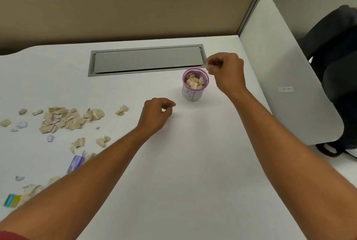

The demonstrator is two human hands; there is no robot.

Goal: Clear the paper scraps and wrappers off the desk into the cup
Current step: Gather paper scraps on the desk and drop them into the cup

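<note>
Head view, left to right: the far-left worktop (pixel 193 162) carries most of what remains to be cleared. A loose heap of tan scraps (pixel 67 120) lies there with small outliers around it, a blue wrapper (pixel 75 163) sits nearer the front partly behind the left forearm, and a teal wrapper (pixel 12 200) lies at the front-left edge.

Mid-worktop, the left hand (pixel 157 113) hovers low, fingers curled with thumb and forefinger pinched together. Whether a scrap is caught in that pinch cannot be told.

Right of it stands the cup (pixel 195 85), purple-rimmed, upright and already holding a good fill of scraps. The right hand (pixel 225 71) hangs just beside and above its rim on the right, fingers bunched shut. Something thin may show at the fingertips, but it is too small to be sure.

The step looks like a drop into the cup. To do it well, the right hand should move fully over the mouth before opening, since it now sits off to the side and a light scrap would flutter past the rim. Release low and avoid nudging the light cup. The heap is well apart from the cup, so taking larger pinches or sliding the cup nearer would likely save trips.
</note>
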